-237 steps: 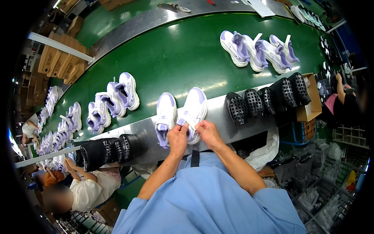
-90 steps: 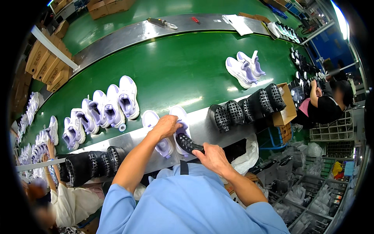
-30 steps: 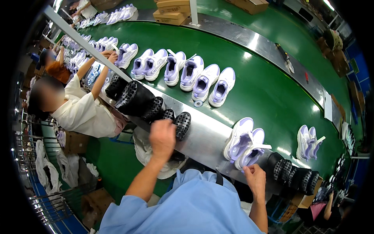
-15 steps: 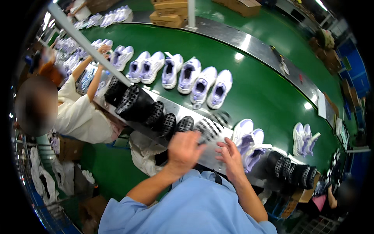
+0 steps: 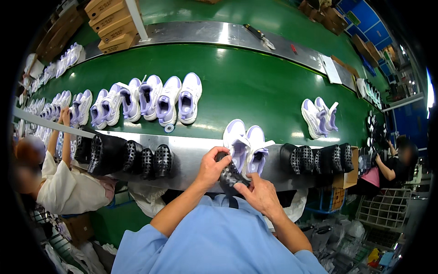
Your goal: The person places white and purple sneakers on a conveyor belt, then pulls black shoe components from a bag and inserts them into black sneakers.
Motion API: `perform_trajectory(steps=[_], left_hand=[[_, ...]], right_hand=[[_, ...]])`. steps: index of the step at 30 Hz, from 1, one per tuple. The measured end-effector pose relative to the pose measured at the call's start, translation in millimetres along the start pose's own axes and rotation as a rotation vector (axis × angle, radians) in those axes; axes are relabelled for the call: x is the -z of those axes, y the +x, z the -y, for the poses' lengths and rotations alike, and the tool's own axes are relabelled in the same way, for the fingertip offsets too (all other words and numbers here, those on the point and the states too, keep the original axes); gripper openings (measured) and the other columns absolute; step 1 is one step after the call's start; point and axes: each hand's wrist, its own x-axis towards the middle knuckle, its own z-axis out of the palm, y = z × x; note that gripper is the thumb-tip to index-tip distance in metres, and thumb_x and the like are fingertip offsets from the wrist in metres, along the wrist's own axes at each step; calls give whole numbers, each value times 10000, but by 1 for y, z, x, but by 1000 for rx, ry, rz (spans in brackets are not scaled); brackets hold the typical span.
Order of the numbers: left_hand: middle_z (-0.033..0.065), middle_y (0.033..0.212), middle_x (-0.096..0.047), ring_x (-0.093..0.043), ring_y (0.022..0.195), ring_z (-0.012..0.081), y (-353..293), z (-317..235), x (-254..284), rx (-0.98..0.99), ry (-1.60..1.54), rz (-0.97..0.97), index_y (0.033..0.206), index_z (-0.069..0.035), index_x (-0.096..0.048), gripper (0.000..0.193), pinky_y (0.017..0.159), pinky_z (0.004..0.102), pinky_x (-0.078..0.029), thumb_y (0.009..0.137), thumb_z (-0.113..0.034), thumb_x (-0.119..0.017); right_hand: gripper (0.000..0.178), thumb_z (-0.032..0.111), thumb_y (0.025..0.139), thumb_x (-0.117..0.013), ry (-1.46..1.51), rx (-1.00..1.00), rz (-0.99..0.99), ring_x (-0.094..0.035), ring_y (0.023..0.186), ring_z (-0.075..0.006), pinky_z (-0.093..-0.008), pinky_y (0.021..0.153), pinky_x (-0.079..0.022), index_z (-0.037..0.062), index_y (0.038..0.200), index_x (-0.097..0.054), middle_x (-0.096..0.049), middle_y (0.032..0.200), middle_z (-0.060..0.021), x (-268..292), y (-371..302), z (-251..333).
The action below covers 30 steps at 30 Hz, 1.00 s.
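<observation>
We find both hands occupied with one object. The left hand [image 5: 213, 165] has its fingers curled closed around the upper end of a black perforated form [image 5: 232, 177]; the right hand [image 5: 263, 194] grips its lower end between thumb and fingers. We note the form is tilted, held over the near edge of the work surface, just in front of a white-and-lilac pair of shoes [image 5: 234, 130] standing side by side, toes pointing away.

The surface is a glossy green belt [image 5: 251, 89] showing bright reflections, bordered by a near metal ledge [image 5: 196, 153] and a far metal ledge [image 5: 196, 32]. On the belt we record a row of shoes [image 5: 169, 93] to the left and a further pair [image 5: 315, 119] to the right. Black forms [image 5: 132, 157] stand along the near ledge to the left, with a second group [image 5: 307, 160] to the right beside an open cardboard box [image 5: 350, 176].

The far ledge carries a dark-handled tool [image 5: 258, 35], a small red item [image 5: 294, 48] and a white sheet [image 5: 330, 69]. Brown boxes [image 5: 114, 27] are stacked at upper left. We observe a co-worker in white [image 5: 70, 187] at left, another in black [image 5: 390, 169] at right, and a pale wire rack [image 5: 384, 208] below the latter.
</observation>
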Motion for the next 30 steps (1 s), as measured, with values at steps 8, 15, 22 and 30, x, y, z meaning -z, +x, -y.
perform_trajectory(steps=[8,15,22,30], left_hand=[[136,1165,-687,-655,1019,269,52,24,-27,-382,717,-325,1207,11,-657,385,849,359,-558,880,-149,-782],[241,921,-663,-646,923,454,86,30,-18,-527,996,132,993,14,-667,120,829,517,-514,882,-22,-639],[227,942,-710,-684,884,430,71,39,5,-456,884,53,979,13,-706,120,795,478,-547,893,-67,-689],[207,1034,-733,-707,957,398,60,29,9,-392,826,67,1089,25,-731,242,845,442,-566,872,-83,-732]], right_hand=[[489,413,918,-756,-17,168,-182,-681,701,-495,-567,658,-533,-49,873,-602,-671,700,-277,-2,22,-61],[401,362,912,-743,-364,195,-246,-718,696,-439,-533,642,-571,-17,844,-629,-712,742,-243,-5,72,-64],[260,126,912,-632,-450,472,-502,-741,697,-310,-406,581,-599,-43,1108,-633,-713,806,-158,-83,92,-63],[171,196,949,-673,-297,492,-638,-689,581,-340,-454,521,-547,43,910,-608,-658,649,-156,-119,142,-72]])
